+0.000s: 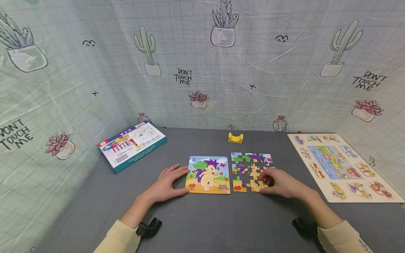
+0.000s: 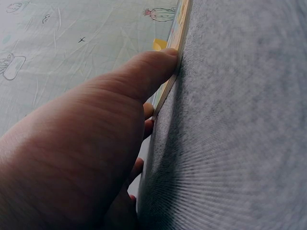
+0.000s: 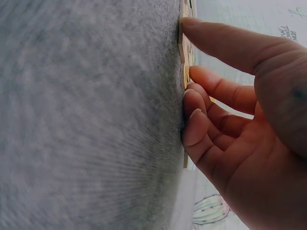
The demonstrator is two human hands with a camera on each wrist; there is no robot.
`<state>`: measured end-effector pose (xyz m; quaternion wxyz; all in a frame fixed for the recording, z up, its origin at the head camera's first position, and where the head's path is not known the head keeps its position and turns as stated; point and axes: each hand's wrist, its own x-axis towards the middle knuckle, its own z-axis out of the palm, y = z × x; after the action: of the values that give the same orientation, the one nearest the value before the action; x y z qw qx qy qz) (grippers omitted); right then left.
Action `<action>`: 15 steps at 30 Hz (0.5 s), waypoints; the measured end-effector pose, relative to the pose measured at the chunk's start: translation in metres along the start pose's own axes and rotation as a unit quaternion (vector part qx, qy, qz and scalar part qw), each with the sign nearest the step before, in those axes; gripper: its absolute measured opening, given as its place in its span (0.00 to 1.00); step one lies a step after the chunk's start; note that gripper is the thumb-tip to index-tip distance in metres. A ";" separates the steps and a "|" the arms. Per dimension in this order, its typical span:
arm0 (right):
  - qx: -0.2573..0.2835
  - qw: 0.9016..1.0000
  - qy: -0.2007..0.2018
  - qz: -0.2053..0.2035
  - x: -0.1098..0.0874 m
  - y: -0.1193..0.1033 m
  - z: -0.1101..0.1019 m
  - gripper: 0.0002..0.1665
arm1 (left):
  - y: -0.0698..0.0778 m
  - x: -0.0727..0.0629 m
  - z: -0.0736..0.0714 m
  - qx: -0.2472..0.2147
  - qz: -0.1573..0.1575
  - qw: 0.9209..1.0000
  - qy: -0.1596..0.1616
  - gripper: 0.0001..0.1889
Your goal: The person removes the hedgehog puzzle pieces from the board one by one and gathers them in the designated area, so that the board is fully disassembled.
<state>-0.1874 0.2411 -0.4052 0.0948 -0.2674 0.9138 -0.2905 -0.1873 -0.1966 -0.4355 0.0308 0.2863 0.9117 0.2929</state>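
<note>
A square hedgehog picture board [image 1: 207,175] lies flat in the middle of the table. My left hand [image 1: 166,184] rests beside it, thumb and fingertips touching its left edge; in the left wrist view the thumb [image 2: 153,60] lies against that edge. To the board's right is a hedgehog jigsaw of several pieces [image 1: 239,184], laid out with gaps between some of them. My right hand [image 1: 283,182] pinches a jigsaw piece [image 1: 255,185] at the lower right, between thumb and curled fingers. The right wrist view shows the piece's edge [image 3: 183,45]; the hand covers some neighbouring pieces.
A yellow arch block [image 1: 235,138] stands behind the jigsaw. At the back left lies a toy box [image 1: 133,146]. On the right is a wooden knob-puzzle board [image 1: 303,144]. A cactus-print cloth [image 1: 202,52] hangs behind the grey table [image 1: 215,225].
</note>
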 end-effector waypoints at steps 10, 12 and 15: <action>0.032 0.999 0.023 0.021 0.004 -0.009 -0.010 0.23 | -0.001 0.001 0.000 0.002 -0.001 1.000 -0.005 0.36; 0.035 0.999 0.026 0.016 0.008 -0.014 -0.010 0.24 | -0.001 0.001 0.000 0.001 -0.002 1.000 -0.004 0.37; 0.043 0.999 0.028 0.003 0.015 -0.022 -0.009 0.25 | -0.001 0.000 0.000 0.000 -0.002 1.000 -0.004 0.37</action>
<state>-0.1936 0.2224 -0.3852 0.0810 -0.2520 0.9037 -0.3366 -0.1883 -0.1972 -0.4361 0.0345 0.2858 0.9122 0.2916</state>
